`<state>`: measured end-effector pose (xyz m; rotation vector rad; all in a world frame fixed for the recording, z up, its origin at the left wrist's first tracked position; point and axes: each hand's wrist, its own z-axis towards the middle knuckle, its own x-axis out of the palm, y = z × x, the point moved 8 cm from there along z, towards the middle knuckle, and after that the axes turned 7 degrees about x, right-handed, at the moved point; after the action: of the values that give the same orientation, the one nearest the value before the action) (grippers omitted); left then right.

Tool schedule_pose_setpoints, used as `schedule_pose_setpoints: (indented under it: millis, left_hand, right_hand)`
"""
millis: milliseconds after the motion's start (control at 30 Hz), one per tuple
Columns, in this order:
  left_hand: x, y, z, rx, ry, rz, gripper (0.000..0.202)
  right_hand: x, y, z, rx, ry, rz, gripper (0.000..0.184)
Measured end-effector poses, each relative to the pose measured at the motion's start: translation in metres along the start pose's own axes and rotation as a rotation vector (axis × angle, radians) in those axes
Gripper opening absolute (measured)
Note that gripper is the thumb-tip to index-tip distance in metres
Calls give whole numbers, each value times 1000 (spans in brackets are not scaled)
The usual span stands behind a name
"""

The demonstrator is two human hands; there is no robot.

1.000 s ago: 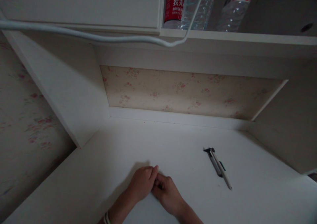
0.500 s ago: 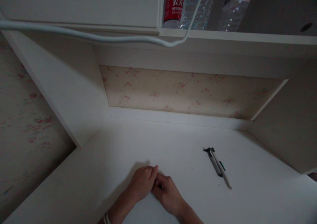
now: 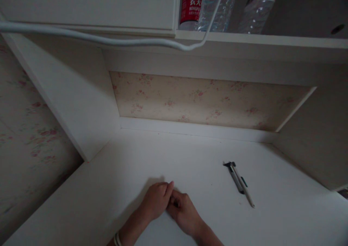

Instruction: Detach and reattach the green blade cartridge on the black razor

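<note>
My left hand (image 3: 157, 200) and my right hand (image 3: 184, 211) rest together on the white desk (image 3: 108, 199), touching at the fingers. Both are closed, the left with its thumb side up and the right with its fingers curled in. Whatever lies inside them, if anything, is hidden. Off to the right and apart from the hands lies a light-coloured pen (image 3: 246, 192), against a slim grey and black tool (image 3: 235, 179) whose kind I cannot make out.
Above the desk runs a shelf (image 3: 261, 38) with a red-labelled water bottle (image 3: 191, 7) and clear plastic bottles (image 3: 216, 10). A white tube or cable (image 3: 114, 41) crosses in front of the cabinet. Side panels (image 3: 73, 94) flank the desk, and floral wallpaper (image 3: 195, 99) covers the back.
</note>
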<state>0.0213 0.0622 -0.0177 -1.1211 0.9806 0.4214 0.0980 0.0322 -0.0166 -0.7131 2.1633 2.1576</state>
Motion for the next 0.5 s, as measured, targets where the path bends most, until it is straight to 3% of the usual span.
schedule_pose_setpoints:
  millis: [500]
  left_hand:
    - [0,0,0,7,4,-7,64]
  right_hand:
    - [0,-1,-1,-5,1,10,16]
